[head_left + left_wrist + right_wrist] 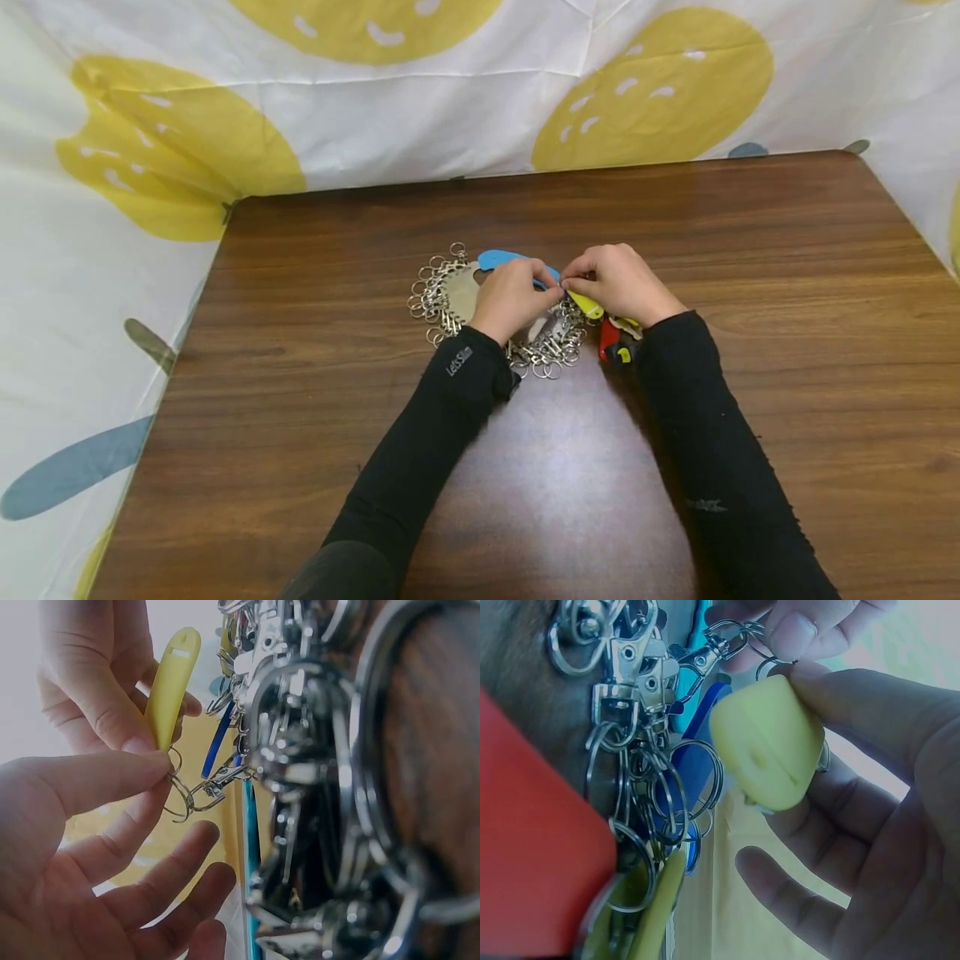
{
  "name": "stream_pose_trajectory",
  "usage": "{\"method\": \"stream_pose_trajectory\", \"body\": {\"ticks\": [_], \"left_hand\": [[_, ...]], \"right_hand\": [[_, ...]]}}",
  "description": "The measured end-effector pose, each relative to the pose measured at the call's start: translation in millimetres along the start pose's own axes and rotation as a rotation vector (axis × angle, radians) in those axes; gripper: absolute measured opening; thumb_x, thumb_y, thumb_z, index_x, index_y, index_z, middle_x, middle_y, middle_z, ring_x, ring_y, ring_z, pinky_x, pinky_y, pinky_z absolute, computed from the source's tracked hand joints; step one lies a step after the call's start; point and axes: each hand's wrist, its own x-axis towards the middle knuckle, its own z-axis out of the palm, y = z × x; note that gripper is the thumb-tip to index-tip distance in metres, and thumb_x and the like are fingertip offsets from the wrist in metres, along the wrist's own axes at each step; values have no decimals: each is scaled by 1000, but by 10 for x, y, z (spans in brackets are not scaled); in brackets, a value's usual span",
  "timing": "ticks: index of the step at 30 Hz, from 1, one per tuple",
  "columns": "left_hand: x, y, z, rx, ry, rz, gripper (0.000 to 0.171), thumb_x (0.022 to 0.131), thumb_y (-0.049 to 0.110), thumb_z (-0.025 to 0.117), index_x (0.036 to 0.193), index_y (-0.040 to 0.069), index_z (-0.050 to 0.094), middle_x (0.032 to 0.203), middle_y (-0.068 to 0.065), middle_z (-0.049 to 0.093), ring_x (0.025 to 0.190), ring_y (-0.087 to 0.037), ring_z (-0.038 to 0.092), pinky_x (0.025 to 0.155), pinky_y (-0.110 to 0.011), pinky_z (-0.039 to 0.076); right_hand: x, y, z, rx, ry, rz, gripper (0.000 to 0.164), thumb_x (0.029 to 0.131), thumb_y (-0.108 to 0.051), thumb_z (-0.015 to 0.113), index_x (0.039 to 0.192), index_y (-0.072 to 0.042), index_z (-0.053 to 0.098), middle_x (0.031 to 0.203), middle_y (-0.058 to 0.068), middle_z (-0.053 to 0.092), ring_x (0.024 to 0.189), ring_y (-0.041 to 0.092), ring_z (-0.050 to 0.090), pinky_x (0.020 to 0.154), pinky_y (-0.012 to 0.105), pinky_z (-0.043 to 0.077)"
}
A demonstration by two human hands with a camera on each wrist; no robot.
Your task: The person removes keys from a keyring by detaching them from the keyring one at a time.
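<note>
My left hand [516,297] pinches a split ring [178,802] between thumb and forefinger, its other fingers spread in the left wrist view. That ring hangs from a small metal swivel clasp [705,658]. Just to the right, my right hand [619,280] pinches a yellow key tag [171,694] by its ring end, close to the left fingertips. Whether the tag's small ring is threaded on the split ring I cannot tell. Under the hands lies a flat, pale round holder [460,292] edged with many clasps and rings [546,365]. A blue curved piece [501,257] is at its far side.
Close to the right wrist lie a red piece [608,337] and a black piece with yellow [621,353]. Blue tags [697,742] hang among the clasps. The brown table [315,400] meets a patterned white cloth [420,125] at the back.
</note>
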Motion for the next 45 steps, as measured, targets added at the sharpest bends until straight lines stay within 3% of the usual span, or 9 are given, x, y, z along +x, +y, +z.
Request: {"method": "stream_pose_trajectory", "body": {"ticks": [5, 20, 23, 28, 31, 38, 45], "left_hand": [[4, 4, 0, 17, 6, 12, 15, 90, 34, 63, 94, 21, 69, 103, 2, 69, 66, -14, 57, 56, -23, 39], [0, 10, -6, 26, 1, 32, 12, 88, 33, 66, 89, 21, 70, 105, 3, 69, 66, -15, 56, 55, -23, 38], [-2, 9, -7, 12, 0, 25, 13, 88, 33, 66, 91, 21, 71, 100, 4, 69, 61, -13, 53, 53, -22, 36], [-5, 16, -6, -22, 10, 14, 19, 90, 37, 63, 94, 21, 73, 62, 4, 59, 46, -9, 37, 45, -21, 26], [-7, 26, -6, -31, 19, 12, 22, 90, 38, 62, 95, 21, 75, 53, 3, 54, 43, -9, 30, 43, -21, 22], [7, 42, 3, 13, 13, 25, 17, 90, 33, 64, 94, 20, 74, 87, 2, 71, 51, -11, 46, 47, -21, 30], [19, 62, -2, 77, 30, 57, 11, 88, 28, 65, 85, 20, 71, 93, 3, 68, 60, -13, 48, 52, -22, 33]], "right_hand": [[-3, -4, 4, -7, 19, 4, 16, 91, -14, 63, 100, -7, 75, 97, 12, 72, 87, 26, 65, 79, 39, 50], [3, -7, 8, 19, 2, 29, 19, 93, -17, 61, 103, -8, 74, 100, 13, 72, 87, 25, 65, 79, 39, 50], [7, -5, 11, 17, 8, 23, 19, 92, -17, 61, 103, -8, 74, 100, 13, 72, 87, 26, 65, 78, 39, 50], [4, 7, 10, 5, 24, 1, 18, 92, -15, 62, 102, -7, 74, 99, 13, 73, 88, 27, 66, 79, 38, 50], [-5, 19, 7, -8, 24, -9, 17, 91, -13, 63, 101, -7, 74, 98, 13, 72, 87, 26, 66, 78, 39, 51], [-26, 34, 2, -35, 14, -34, 16, 91, -13, 63, 100, -8, 75, 93, 11, 71, 83, 25, 64, 74, 38, 49], [-19, 39, 7, -34, 30, -43, 16, 91, -14, 63, 98, -8, 75, 92, 11, 72, 81, 23, 64, 73, 37, 48]]}}
